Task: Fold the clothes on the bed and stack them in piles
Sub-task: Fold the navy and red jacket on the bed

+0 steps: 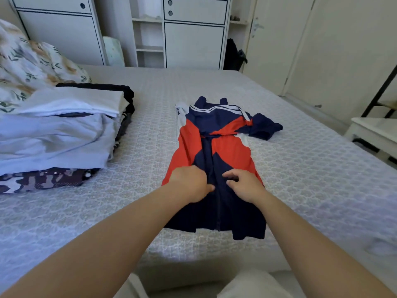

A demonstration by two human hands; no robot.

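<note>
The navy, red and white jacket (217,160) lies flat on the bed (311,168), near the middle of the near edge, its long axis running straight away from the person: hem toward the near edge, collar toward the far side. One sleeve spills out to the right, up by the shoulder.

Both hands are down on the lower half of the jacket, either side of the zip line. The left hand (190,182) has its fingers curled and seems to be pinching a bit of the navy cloth just left of the centre. The right hand (243,182) sits just right of the centre with fingers bent, tips pressing or gathering the fabric; I cannot tell whether it has truly taken hold. The two hands are near each other and about equally close to the garment's middle, so neither has the advantage. Most of the jacket stretches beyond the fingers, toward the far side, with only the hem behind them.

A pile of folded clothes (62,130) stands by the left edge of the bed, well apart from the jacket, which I judge will need carrying left once folded.
</note>
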